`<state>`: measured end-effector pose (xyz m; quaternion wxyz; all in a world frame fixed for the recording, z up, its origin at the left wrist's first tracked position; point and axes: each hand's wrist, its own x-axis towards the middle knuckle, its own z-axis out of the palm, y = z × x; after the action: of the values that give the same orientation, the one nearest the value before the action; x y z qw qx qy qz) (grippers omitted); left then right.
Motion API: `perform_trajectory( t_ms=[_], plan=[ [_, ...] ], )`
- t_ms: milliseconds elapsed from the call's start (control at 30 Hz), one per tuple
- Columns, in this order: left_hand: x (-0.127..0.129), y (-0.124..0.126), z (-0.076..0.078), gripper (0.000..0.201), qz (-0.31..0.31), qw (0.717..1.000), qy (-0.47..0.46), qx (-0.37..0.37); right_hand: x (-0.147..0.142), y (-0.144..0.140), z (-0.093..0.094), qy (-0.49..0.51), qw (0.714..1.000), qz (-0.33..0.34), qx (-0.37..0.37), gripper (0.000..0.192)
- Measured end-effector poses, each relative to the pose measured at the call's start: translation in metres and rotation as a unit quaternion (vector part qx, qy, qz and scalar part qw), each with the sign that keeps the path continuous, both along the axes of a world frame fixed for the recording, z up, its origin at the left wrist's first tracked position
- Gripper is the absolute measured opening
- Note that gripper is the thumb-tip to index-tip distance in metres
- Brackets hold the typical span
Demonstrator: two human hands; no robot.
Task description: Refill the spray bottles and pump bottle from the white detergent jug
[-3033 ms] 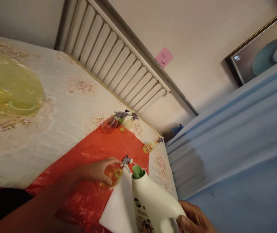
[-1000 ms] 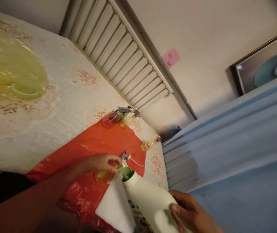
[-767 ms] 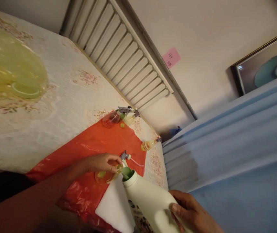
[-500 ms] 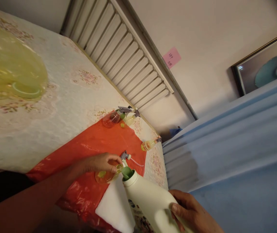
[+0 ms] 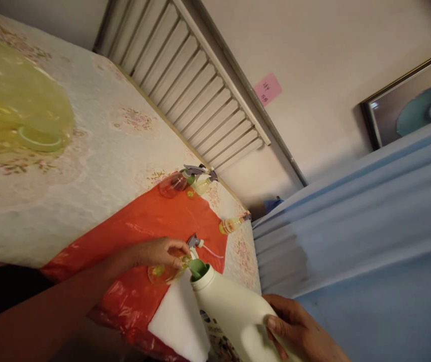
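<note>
My left hand (image 5: 172,254) is closed around the neck of a clear spray bottle (image 5: 162,274) with yellowish liquid low inside. My right hand (image 5: 294,322) grips the handle of a large cream-coloured jug (image 5: 234,306), tipped toward the bottle. The jug's green spout (image 5: 199,268) meets the bottle's mouth; I cannot make out a stream between them. A grey trigger sprayer head (image 5: 194,242) with a thin tube lies just beyond the bottle on a red plastic sheet (image 5: 140,226). Beneath the jug is a white block or pad (image 5: 181,317).
Several spray bottles, one with reddish liquid (image 5: 173,185), stand at the sheet's far end. A yellow-liquid spray bottle (image 5: 231,224) is at the sheet's right edge. A yellow plastic bag (image 5: 19,100) lies on the flowered tablecloth (image 5: 102,136). A radiator (image 5: 188,75) and blue curtain (image 5: 351,211) border the table.
Both hands, the jug and the bottle keep nearly the same place. The liquid in the held bottle looks slightly different, with its yellow patch less distinct.
</note>
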<state>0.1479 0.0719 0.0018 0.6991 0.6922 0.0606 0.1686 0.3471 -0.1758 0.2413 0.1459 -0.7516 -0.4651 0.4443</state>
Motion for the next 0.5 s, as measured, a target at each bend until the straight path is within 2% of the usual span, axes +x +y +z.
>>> perform_trajectory(
  t_ms=[500],
  plan=[
    [-0.007, -0.002, 0.011, 0.036, 0.013, 1.0, 0.011, 0.001, -0.003, 0.001, 0.002, -0.014, 1.0, 0.001, -0.008, 0.052]
  ],
)
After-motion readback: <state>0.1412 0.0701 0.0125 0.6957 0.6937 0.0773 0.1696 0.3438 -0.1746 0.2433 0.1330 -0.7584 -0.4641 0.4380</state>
